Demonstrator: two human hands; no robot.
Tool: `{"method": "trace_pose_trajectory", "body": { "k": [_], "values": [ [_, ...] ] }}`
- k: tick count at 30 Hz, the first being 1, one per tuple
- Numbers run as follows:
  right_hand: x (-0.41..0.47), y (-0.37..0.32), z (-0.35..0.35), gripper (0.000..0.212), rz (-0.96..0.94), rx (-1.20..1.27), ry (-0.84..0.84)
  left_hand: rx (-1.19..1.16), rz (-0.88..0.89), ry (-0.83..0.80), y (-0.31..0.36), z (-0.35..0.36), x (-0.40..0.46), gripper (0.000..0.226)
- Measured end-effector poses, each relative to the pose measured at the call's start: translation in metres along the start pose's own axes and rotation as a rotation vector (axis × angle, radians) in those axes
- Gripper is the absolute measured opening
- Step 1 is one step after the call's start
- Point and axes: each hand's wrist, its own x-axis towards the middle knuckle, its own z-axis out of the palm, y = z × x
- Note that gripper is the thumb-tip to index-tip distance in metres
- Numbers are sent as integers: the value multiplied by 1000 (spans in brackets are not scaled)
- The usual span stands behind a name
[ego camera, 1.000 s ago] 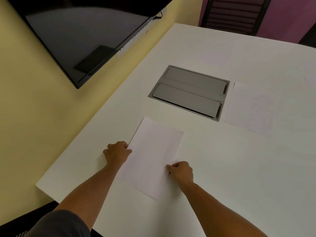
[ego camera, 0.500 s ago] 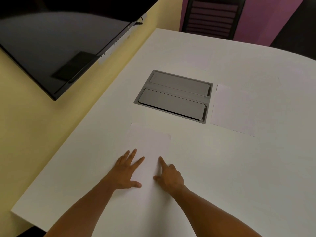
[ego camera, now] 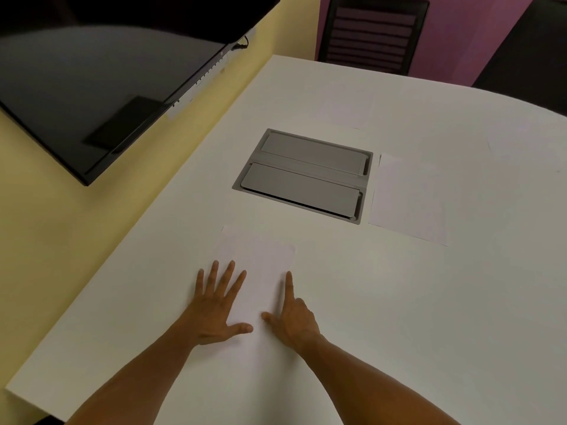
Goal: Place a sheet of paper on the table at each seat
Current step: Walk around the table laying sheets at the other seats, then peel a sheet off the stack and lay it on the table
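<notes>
A: What do the hands show?

B: The left hand [ego camera: 216,311] lies flat on the white table [ego camera: 429,317], fingers spread wide, thumb pointing inward. The right hand [ego camera: 293,320] rests palm down, forefinger straight, thumb out, the other fingers curled under. Neither grips anything.

A: And the sheet of paper [ego camera: 260,271]?

B: It lies flat between the two hands, its far end reaching beyond the fingertips (its near edge is hard to trace against the table). Both thumbs touch it.

A: Beyond the fingertips?

B: A grey cable hatch [ego camera: 303,176], lids closed. A second sheet [ego camera: 408,200] lies just right of it; a third sheet [ego camera: 346,105] lies farther off, before a dark chair [ego camera: 371,35].
</notes>
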Motion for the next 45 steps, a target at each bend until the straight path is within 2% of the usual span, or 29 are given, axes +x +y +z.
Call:
{"method": "trace_pose_trajectory", "body": {
  "k": [5,8,10,15,18,22,28,31,38,45],
  "values": [
    [1,31,-25,95,41,64,223,15,158,159,37,-27,37,117],
    [3,62,-48,92,132,-62,414,-41,224,154,79,-33,68,116],
    [5,87,-64,93,252,-49,497,-86,251,124,109,-32,88,114],
    [8,158,-96,110,447,47,491,-140,289,75,174,-24,136,108],
    [12,182,-115,119,453,108,492,-133,306,26,197,-19,165,107],
    [31,203,-138,122,450,183,514,-144,211,27,219,-10,203,104],
    [75,209,-178,133,592,269,522,-142,211,147,243,-14,256,113],
    [91,216,-193,139,599,308,559,-122,241,226,248,-21,279,116],
    [129,231,-235,139,570,382,592,-106,170,261,250,-38,336,114],
    [140,231,-240,131,560,366,582,-128,172,269,251,-39,342,111]
  ]
}}
